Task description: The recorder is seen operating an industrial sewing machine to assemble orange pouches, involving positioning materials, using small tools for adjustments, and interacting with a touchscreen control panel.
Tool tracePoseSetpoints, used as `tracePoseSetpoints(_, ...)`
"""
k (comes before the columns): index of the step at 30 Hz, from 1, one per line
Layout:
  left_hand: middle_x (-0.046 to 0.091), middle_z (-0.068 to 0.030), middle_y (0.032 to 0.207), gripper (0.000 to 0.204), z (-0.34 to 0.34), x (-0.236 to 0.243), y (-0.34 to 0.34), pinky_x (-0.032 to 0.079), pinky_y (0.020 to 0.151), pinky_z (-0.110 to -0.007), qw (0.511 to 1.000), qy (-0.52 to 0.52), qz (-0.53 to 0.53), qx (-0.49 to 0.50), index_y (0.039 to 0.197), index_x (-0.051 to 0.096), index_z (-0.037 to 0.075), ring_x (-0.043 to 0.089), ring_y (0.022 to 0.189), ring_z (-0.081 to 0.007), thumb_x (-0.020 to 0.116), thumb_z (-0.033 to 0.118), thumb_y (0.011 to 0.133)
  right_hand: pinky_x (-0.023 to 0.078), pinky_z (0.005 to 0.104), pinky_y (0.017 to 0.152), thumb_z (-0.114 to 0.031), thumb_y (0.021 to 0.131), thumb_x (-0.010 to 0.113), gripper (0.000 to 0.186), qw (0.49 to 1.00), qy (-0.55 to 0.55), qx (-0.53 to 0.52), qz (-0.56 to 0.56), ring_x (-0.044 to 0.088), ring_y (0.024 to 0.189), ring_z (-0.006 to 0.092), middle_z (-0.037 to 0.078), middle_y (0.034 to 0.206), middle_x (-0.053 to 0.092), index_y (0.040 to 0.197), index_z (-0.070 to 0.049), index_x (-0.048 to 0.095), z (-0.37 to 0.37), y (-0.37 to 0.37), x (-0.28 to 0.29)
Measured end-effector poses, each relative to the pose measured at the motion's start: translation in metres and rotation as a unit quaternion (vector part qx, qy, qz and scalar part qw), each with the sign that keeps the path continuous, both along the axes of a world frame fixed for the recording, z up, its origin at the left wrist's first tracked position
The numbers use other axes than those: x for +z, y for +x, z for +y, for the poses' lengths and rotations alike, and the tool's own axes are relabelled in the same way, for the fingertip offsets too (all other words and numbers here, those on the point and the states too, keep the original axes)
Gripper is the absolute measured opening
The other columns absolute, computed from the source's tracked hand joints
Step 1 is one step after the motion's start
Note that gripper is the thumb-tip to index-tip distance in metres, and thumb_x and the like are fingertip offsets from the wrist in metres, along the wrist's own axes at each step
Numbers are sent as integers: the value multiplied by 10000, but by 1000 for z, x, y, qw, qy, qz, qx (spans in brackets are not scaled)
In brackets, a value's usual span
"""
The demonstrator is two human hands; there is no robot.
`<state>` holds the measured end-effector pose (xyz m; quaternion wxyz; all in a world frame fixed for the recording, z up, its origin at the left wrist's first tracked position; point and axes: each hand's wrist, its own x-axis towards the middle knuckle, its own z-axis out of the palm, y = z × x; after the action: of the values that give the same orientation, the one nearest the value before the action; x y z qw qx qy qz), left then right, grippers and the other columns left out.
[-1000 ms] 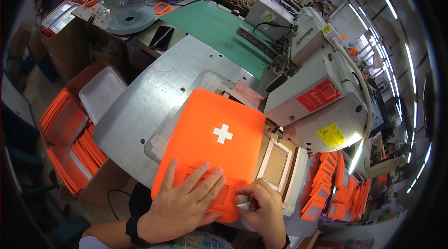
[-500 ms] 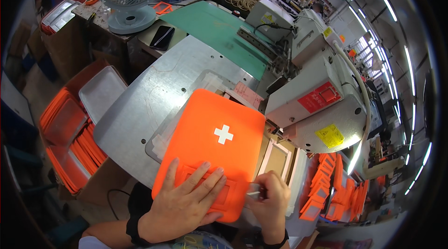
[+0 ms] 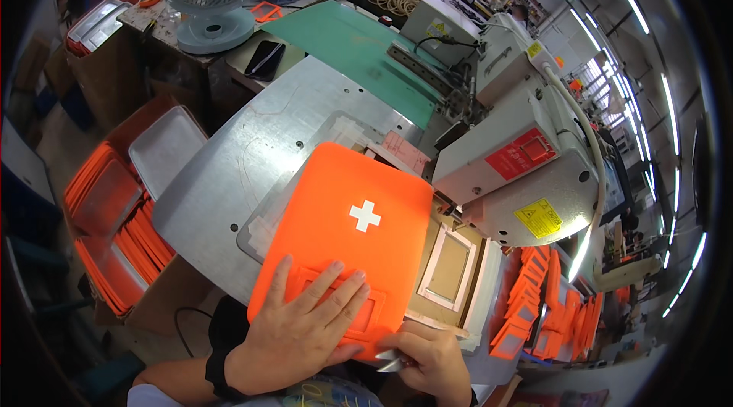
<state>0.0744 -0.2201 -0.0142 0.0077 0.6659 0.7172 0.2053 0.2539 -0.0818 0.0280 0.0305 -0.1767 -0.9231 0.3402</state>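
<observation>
The left hand (image 3: 301, 338) lies flat with its fingers spread on the lower part of a smooth, bright orange panel (image 3: 332, 243) with rounded corners, partly covering a raised rectangular frame (image 3: 380, 314) of the same orange. Above and slightly right of those fingertips, the panel bears a white cross (image 3: 365, 216), while beside its lower right corner the right hand (image 3: 437, 361) grips a small silver tool (image 3: 392, 366), its metal blades pointing left.

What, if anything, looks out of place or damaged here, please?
No damage or spill stands out. The case under the left hand looks intact where visible; only the orange pieces at right lean unevenly, which looks slightly untidy.
</observation>
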Motion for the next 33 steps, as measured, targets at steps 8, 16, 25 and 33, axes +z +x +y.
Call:
tracePoseSetpoints(8,500,-55,1450,611,0,3,1,223,1109,-678,1000,2,-9,-11,1315,609,87,415,1382,-258,582,543,909,481,291,530,49,588,642,522,998,53,-24,1,614,577,199,52,710,607,1086,-87,713,-10,7,4)
tracePoseSetpoints(16,500,-60,1424,628,-1,-1,2,220,1109,-672,1000,6,-15,4,1334,590,87,419,1364,-252,601,533,892,459,332,530,36,666,655,376,999,35,1,30,575,551,235,96,732,598,1024,-68,705,-6,4,1)
tracePoseSetpoints(25,540,-80,1063,467,26,1,-12,260,1097,-554,993,34,-107,-21,1191,635,71,493,1055,-261,646,425,887,368,281,511,-29,755,742,90,988,-19,-155,8,487,550,141,48,659,536,825,-13,688,-5,-24,2)
tracePoseSetpoints(33,572,-34,832,207,37,-2,-17,342,933,-435,975,84,-206,-14,825,621,88,530,904,-242,692,280,853,370,304,506,-60,715,755,142,984,16,-177,-5,482,534,166,64,637,508,788,7,654,-12,-34,6)
